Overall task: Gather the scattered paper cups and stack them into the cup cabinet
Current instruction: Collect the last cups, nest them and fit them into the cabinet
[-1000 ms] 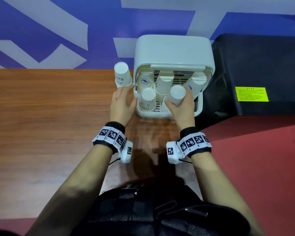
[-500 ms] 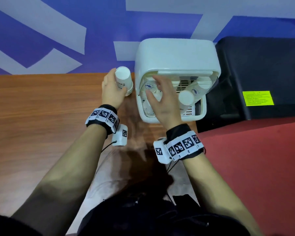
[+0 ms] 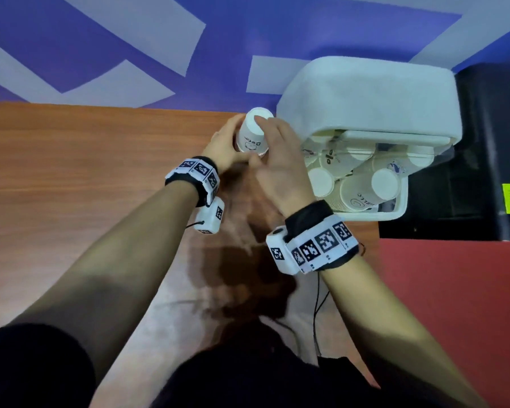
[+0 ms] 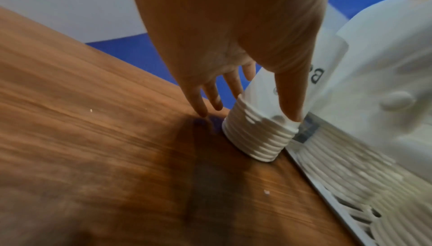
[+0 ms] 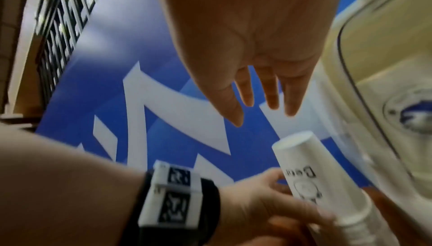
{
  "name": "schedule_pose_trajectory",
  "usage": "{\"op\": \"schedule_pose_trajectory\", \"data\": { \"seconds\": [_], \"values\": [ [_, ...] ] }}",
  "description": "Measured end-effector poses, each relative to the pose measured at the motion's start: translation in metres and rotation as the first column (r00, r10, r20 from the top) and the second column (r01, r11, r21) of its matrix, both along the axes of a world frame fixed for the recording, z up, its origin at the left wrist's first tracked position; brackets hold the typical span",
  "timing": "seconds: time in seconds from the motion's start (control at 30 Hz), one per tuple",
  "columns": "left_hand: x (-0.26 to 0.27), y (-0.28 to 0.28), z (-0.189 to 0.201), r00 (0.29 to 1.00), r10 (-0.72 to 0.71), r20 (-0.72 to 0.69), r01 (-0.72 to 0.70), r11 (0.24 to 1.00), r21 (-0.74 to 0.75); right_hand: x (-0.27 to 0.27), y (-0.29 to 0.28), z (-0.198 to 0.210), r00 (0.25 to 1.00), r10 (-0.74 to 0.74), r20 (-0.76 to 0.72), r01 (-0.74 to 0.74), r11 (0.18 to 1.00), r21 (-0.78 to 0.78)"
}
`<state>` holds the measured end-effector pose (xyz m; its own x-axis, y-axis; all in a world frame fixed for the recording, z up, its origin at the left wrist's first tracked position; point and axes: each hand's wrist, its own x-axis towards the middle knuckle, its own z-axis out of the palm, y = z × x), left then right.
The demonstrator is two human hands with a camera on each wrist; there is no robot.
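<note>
Cup stack: we have a nested stack of paper cups (image 3: 252, 134) standing upside down on the wooden table (image 3: 86, 178), just left of the cup cabinet (image 3: 365, 113); the ribbed band of rims sits on the wood in the left wrist view (image 4: 259, 135).
Left hand: our left hand (image 3: 224, 145) wraps the lower part of the stack, thumb laid down its side and fingers behind it, we judge so that the nested cups lift as one and do not slide apart.
Right hand: our right hand (image 3: 280, 160) hovers by the stack's right side, fingers straight and spread near the closed top, gripping nothing; whether a fingertip touches the top we cannot tell.
Why both hands: we judge the right is there to steady or take over the stack for the move into the cabinet.
Cabinet: its front stands open, and several inverted cup stacks (image 3: 362, 187) already crowd the inside, some leaning.
In the way: we think free room inside is tight, and a leaning stack could be knocked.
Around: a black case (image 3: 489, 148) sits right of the cabinet, a blue and white wall (image 3: 130, 48) behind.
</note>
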<state>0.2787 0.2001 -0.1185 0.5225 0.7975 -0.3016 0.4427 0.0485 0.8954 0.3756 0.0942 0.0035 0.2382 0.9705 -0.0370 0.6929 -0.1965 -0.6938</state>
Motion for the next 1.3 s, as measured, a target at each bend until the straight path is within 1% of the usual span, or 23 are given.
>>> {"op": "schedule_pose_trajectory", "data": {
  "seconds": [0.03,0.1,0.2,0.23,0.3,0.37,0.47,0.57,0.63,0.73,0.83,0.97,1.1,1.2,1.3],
  "values": [
    [0.000,0.000,0.002,1.000,-0.011,0.013,0.011,1.000,0.016,-0.002,0.008,-0.007,1.000,-0.004,0.022,0.005,0.999,-0.051],
    [-0.001,0.001,0.000,0.999,-0.048,0.013,0.047,0.998,0.044,-0.002,0.021,-0.020,0.997,-0.045,0.055,0.049,0.997,-0.065],
    [-0.004,0.003,-0.006,0.995,-0.084,-0.056,0.088,0.994,0.069,0.003,0.039,-0.036,0.991,-0.109,0.074,0.116,0.988,-0.105],
    [-0.005,0.005,-0.007,0.993,-0.097,-0.074,0.102,0.992,0.073,0.005,0.044,-0.040,0.992,-0.108,0.069,0.117,0.984,-0.136],
    [-0.005,0.006,-0.010,0.989,-0.103,-0.106,0.112,0.990,0.081,0.008,0.050,-0.046,0.994,-0.107,0.009,0.107,0.978,-0.177],
    [-0.005,0.006,-0.012,0.986,-0.091,-0.139,0.105,0.989,0.101,0.009,0.052,-0.050,0.991,-0.125,-0.045,0.116,0.979,-0.166],
    [-0.008,0.003,-0.014,0.978,-0.106,-0.180,0.131,0.983,0.131,0.011,0.051,-0.054,0.990,-0.125,-0.061,0.116,0.985,-0.131],
    [-0.019,-0.005,-0.007,0.974,-0.120,-0.192,0.148,0.979,0.140,0.011,0.044,-0.052,0.991,-0.108,-0.074,0.099,0.989,-0.110],
    [-0.029,-0.014,0.002,0.980,-0.109,-0.168,0.133,0.981,0.142,0.008,0.035,-0.046,0.992,-0.086,-0.096,0.079,0.994,-0.080],
    [-0.045,-0.031,0.021,0.997,-0.051,-0.058,0.058,0.990,0.125,0.000,0.021,-0.031,0.989,-0.060,-0.135,0.059,0.998,-0.011],
    [-0.056,-0.053,0.044,1.000,0.006,0.021,-0.009,0.990,0.140,-0.007,0.003,-0.010,0.978,-0.030,-0.207,0.047,0.996,0.077],
    [-0.061,-0.094,0.074,0.995,0.050,0.081,-0.063,0.983,0.174,-0.008,-0.033,0.017,0.960,-0.015,-0.281,0.047,0.993,0.107],
    [-0.050,-0.140,0.095,0.990,0.076,0.117,-0.100,0.972,0.213,0.007,-0.075,0.040,0.934,-0.027,-0.357,0.075,0.990,0.122],
    [-0.032,-0.178,0.099,0.986,0.089,0.143,-0.120,0.968,0.222,0.028,-0.105,0.052,0.937,-0.012,-0.350,0.051,0.994,0.101],
    [-0.002,-0.206,0.098,0.990,0.050,0.131,-0.077,0.975,0.208,0.058,-0.134,0.060,0.924,-0.067,-0.375,0.089,0.995,0.042]
  ]
}}
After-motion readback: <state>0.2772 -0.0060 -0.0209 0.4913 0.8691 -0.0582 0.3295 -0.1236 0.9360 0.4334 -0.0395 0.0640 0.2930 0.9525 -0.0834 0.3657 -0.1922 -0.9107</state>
